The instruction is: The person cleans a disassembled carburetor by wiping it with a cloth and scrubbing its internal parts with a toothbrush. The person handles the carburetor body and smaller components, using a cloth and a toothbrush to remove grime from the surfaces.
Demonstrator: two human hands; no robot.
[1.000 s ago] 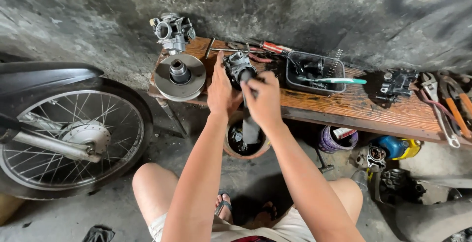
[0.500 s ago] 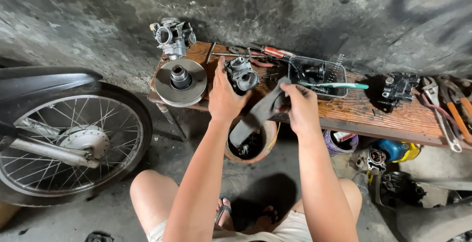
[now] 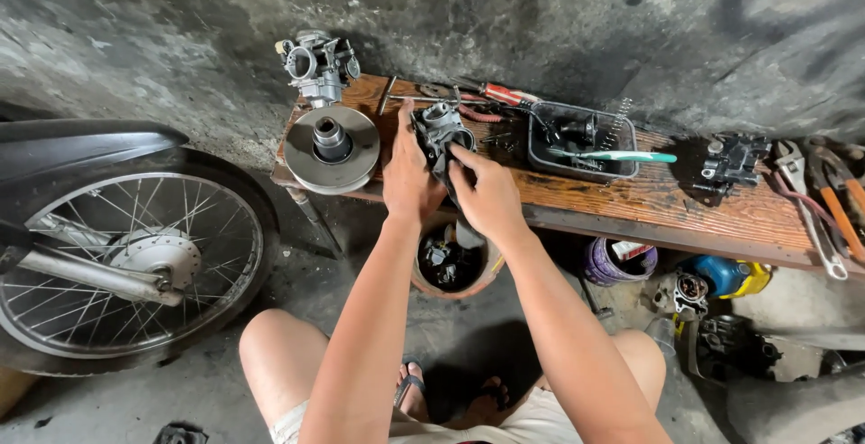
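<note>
Grey metal carburettor (image 3: 439, 131) sits above the wooden bench (image 3: 649, 205), gripped in the left hand (image 3: 407, 173); the right hand (image 3: 491, 196) pinches a dark rag (image 3: 448, 166) against it. Best hold firm, wipe slowly.

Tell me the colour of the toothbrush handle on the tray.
Teal-green toothbrush handle, lying across the dark tray; head view.

We face a rough grey concrete wall (image 3: 559, 20), stained and blotched dark. Against it runs a low wooden bench (image 3: 685, 205), its planks worn and oil-marked. Below us the floor (image 3: 108, 408) is bare, dirty concrete. At our left a spoked wheel (image 3: 117, 264) stands on that floor under a black fender (image 3: 81, 142). The light is soft and even, like daylight.
</note>
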